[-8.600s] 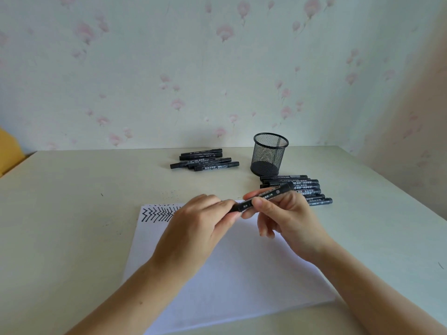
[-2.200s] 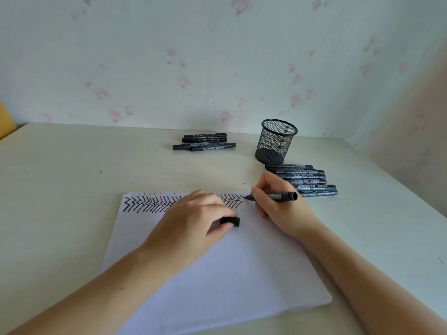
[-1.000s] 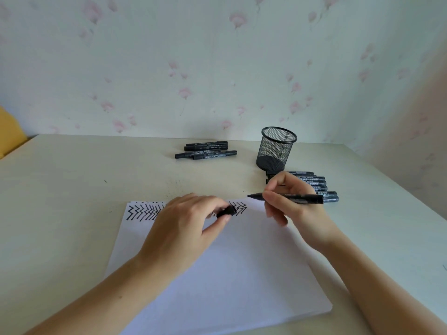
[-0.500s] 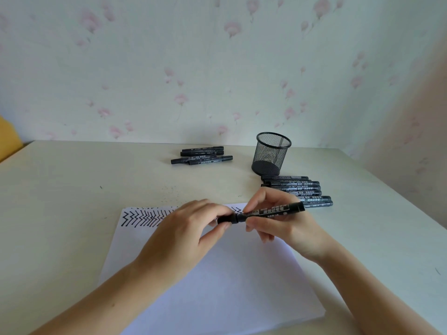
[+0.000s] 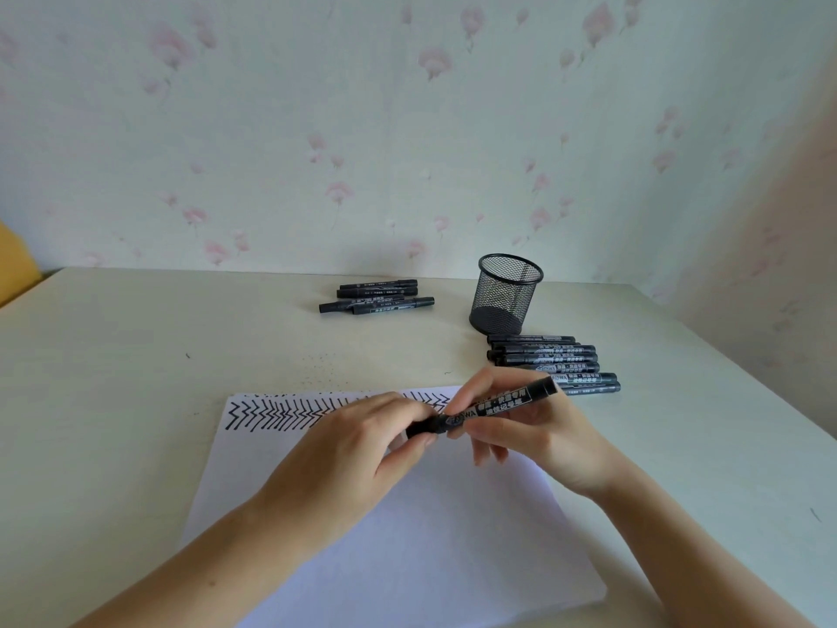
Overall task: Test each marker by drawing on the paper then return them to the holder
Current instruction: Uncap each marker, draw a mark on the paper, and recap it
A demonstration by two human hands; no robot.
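From my remote seat I see the paper (image 5: pixel 407 546), a flat white sheet, filling the lower middle of the frame on the pale, matte counter (image 5: pixel 113 401); a band of black zigzag marks (image 5: pixel 281 413) runs along its far edge. Just above the sheet's centre, the left hand (image 5: pixel 348 460) pinches the cap end of the marker (image 5: pixel 484 411) between thumb and curled fingers. I think the cap is seated on the barrel, though the fingers cover the joint. The right hand (image 5: pixel 534 437) is clamped on the same marker, thumb on top and fingertips beneath its printed middle, so both grips share one slim black cylinder held clear of the paper. Its long axis runs from lower left to upper right, the blunt rear end pointing toward the right side of the frame.

At upper centre a small cluster of markers (image 5: pixel 376 297) lies on the counter, roughly parallel. To its right stands the holder (image 5: pixel 505 294), a round black wire-mesh cup, upright. Just in front of it a row of markers (image 5: pixel 550 362) lies side by side, lengthwise left to right, partly hidden behind the right hand.
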